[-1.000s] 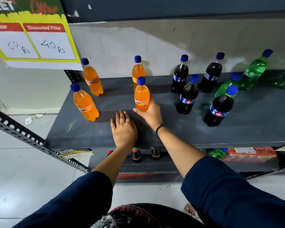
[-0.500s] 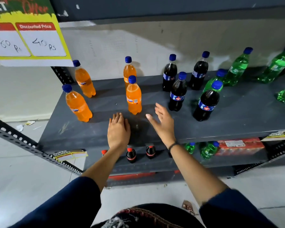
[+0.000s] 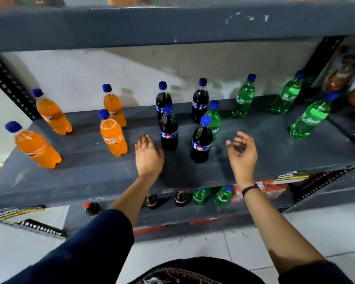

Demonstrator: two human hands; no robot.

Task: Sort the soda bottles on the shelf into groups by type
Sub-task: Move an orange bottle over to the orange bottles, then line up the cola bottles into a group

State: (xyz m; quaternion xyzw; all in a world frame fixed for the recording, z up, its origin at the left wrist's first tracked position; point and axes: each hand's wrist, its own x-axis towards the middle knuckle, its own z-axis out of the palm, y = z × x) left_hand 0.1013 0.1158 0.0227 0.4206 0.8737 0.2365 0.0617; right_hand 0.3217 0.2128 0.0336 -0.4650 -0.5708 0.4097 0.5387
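Several orange soda bottles (image 3: 112, 136) stand at the left of the grey shelf (image 3: 90, 173). Several dark cola bottles (image 3: 168, 130) stand in the middle. One green bottle (image 3: 214, 117) stands just behind the front right cola bottle (image 3: 201, 142). More green Sprite bottles (image 3: 244, 99) stand at the back and right (image 3: 309, 119). My left hand (image 3: 149, 155) rests flat on the shelf beside the front left cola bottle, holding nothing. My right hand (image 3: 242, 152) hovers with fingers apart to the right of the front right cola bottle, empty.
A lower shelf (image 3: 193, 212) holds small red-capped cola bottles (image 3: 179, 198) and green bottles (image 3: 223, 195). A shelf board (image 3: 172, 23) runs overhead. Perforated black uprights (image 3: 10, 87) stand at both ends. Packaged goods (image 3: 353, 83) sit at the far right. White tiled floor (image 3: 213, 253) lies below.
My right hand let go of the front orange bottle and moved right, past the cola bottles. My left hand shifted right along the shelf. The view swung right.
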